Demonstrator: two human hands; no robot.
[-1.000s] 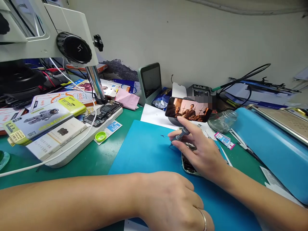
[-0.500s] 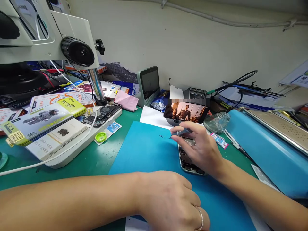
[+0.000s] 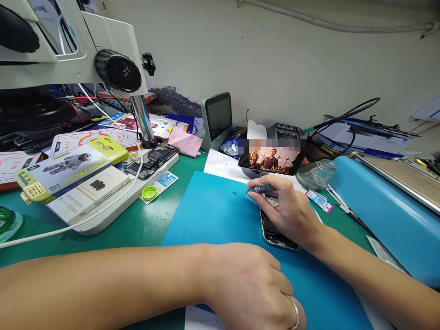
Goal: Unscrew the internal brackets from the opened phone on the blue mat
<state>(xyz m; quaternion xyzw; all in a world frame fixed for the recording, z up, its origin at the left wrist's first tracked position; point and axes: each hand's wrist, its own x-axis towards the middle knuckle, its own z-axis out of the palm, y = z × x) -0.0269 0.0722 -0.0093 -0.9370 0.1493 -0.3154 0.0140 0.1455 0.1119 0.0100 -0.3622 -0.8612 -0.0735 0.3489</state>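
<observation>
My right hand pinches a slim grey-blue screwdriver between thumb and fingers. Its thin tip points left, close to a few tiny dark bits on the blue mat. Beneath that hand lies an opened phone with its inner parts bare; the palm covers much of it. In front, my left hand is closed, back of the hand up, with a ring on one finger. Its fingertips are turned away, so anything inside them is hidden.
At left stand a microscope arm and its white base, stacked with boxes and crossed by a white cable. Behind the mat are a propped phone playing video and a glass jar. A blue machine stands at right.
The whole view has shifted slightly, so everything appears a little farther right. Both hands keep nearly the same pose, and the screwdriver tip stays near the dark bits.
</observation>
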